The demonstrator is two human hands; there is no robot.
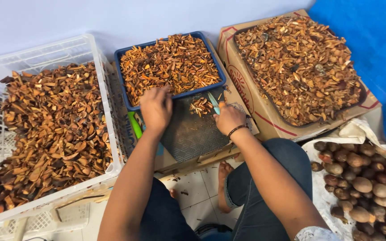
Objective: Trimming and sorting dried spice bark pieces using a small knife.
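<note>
My right hand (228,117) is closed around a small knife (214,103), its pale blade pointing up and away from me over a dark ribbed board (193,131). Just beside the blade, near the board's far edge, lies a small heap of orange-brown cut pieces (199,106). My left hand (156,108) lies palm down at the board's far left corner, fingers curled loosely over the near rim of a blue tray (123,80) heaped with the same slivers; I cannot tell whether that grip holds anything. A green strip (135,125) shows at the board's left edge.

The board rests on flattened cardboard (242,118) on the white tiled floor (197,196), where I sit with a bare foot (223,178) tucked under. To the left stands a white plastic crate (45,53) full of darker husk pieces. To the right, a cardboard box (242,76) carries a dark tray of chips. At the near right, a white sack (354,131) holds round brown fruits (362,183). A pale wall and a blue sheet (371,40) stand behind.
</note>
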